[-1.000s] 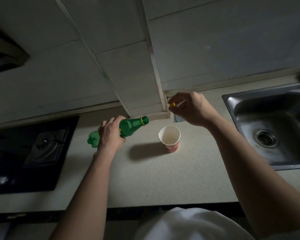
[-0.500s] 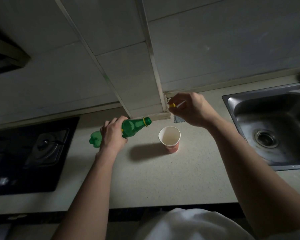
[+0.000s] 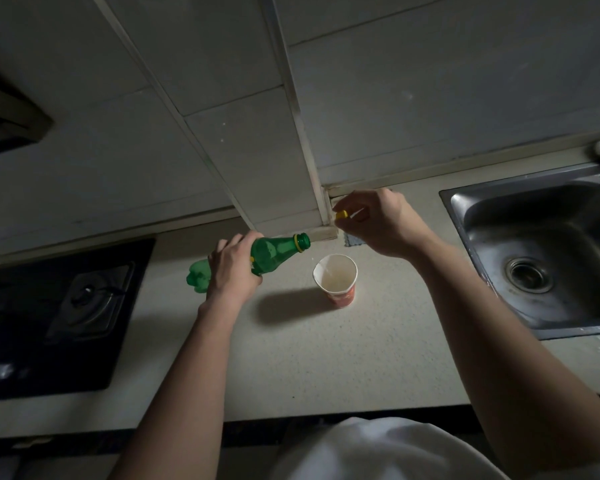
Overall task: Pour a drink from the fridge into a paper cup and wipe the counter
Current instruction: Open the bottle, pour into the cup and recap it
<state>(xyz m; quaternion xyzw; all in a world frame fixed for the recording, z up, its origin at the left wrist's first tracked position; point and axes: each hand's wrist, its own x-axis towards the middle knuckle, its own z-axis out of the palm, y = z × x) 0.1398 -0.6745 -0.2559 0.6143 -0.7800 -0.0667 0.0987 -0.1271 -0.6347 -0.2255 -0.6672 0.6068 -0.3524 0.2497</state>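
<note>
Head view, bottle: the green bottle point(image 3: 274, 251) sits left of frame centre, tipped almost level. Its uncapped mouth points right, toward the cup, and its base sticks out to the left of the hand.
Head view, left hand: the left hand point(image 3: 232, 271) has its fingers wrapped round the middle of the bottle and holds it clear of the counter point(image 3: 326, 358).
Head view, right hand: the right hand point(image 3: 378, 225), just above and right of centre, pinches the yellow cap point(image 3: 342, 215) between fingertips and thumb, near the wall corner.
Head view, cup: the paper cup point(image 3: 336, 278) stands upright on the counter at frame centre, just below and right of the bottle mouth. Its pale bottom may hold a little liquid, but the dim light leaves that unclear.
Head view, surroundings: a steel sink point(image 3: 551, 258) lies at the right edge and a dark gas hob point(image 3: 66, 306) at the left.
Done, by the look of it: the bottle is out of the fridge, the cap is off and the cup is in place.
In hand: tipping the bottle to pour, with no clear stream visible.
Left: filling the cup, recapping and wiping the counter. No cloth can be picked out.
</note>
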